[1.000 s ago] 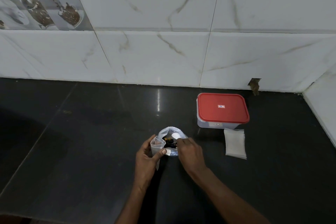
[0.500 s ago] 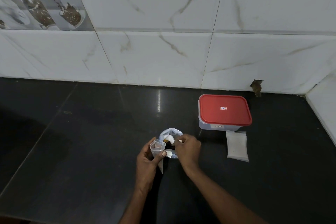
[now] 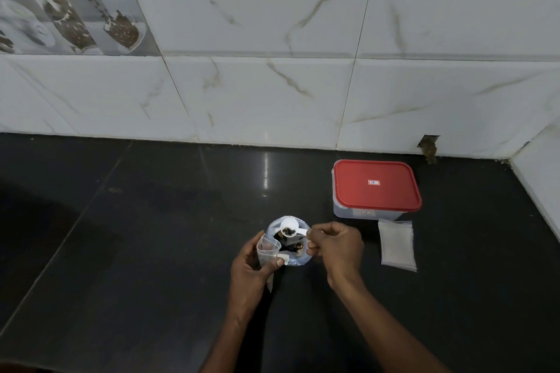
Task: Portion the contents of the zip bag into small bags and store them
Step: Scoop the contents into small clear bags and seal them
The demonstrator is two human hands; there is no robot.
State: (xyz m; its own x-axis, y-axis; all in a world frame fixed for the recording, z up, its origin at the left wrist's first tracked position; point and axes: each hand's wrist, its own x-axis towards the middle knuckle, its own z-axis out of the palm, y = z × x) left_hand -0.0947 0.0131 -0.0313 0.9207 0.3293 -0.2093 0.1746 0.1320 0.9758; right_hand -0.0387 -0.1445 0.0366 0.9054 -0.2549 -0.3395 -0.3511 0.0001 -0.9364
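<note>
Head view: left hand [image 3: 250, 269] grips the small bag [image 3: 266, 253] open against the zip bag [image 3: 298, 260], likely so the scoop [image 3: 288, 226], pinched by the right hand [image 3: 339, 248], travels little.

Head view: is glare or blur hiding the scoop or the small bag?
Head view: one glare streak on the black counter behind the work, clear of it; scoop and small bag reasonably sharp; wide-angle lens bows the wall tiles; left edge dim.
</note>
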